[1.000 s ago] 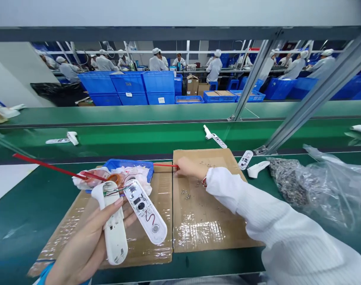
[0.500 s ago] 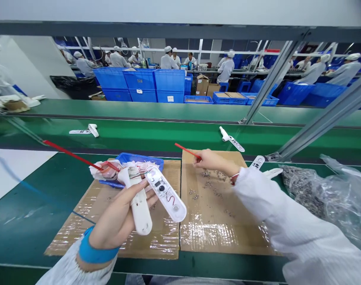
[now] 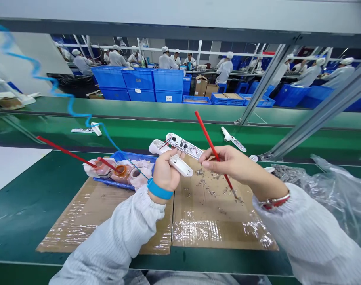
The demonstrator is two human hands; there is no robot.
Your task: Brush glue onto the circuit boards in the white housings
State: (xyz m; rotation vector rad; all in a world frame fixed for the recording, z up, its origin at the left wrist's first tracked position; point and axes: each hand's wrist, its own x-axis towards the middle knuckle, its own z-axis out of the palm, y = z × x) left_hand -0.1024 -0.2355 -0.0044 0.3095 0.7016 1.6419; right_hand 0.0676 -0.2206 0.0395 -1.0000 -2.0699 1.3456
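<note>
the left grip (image 3: 165, 174) is clenched around a white plastic device shell (image 3: 180, 165) and a circuit-board half (image 3: 183, 145), both held above the cardboard sheet (image 3: 224, 229). the right grip (image 3: 228, 162) pinches a red stick (image 3: 210, 144), its tip angled down near scattered metal bits (image 3: 208, 191) on that sheet.

The scene is bright and evenly lit, with only faint, soft shadows and no lamp in sight. Hard white glare streaks the clear tape (image 3: 218, 229) on the cardboard sheet (image 3: 79, 221), and a paler sheen lies across the green table (image 3: 16, 190). Wide-angle distortion bows the metal frame rail (image 3: 180, 29) and tilts the slanted strut (image 3: 325, 103) near the right edge. The distant workers (image 3: 167, 61) look small and soft.
</note>
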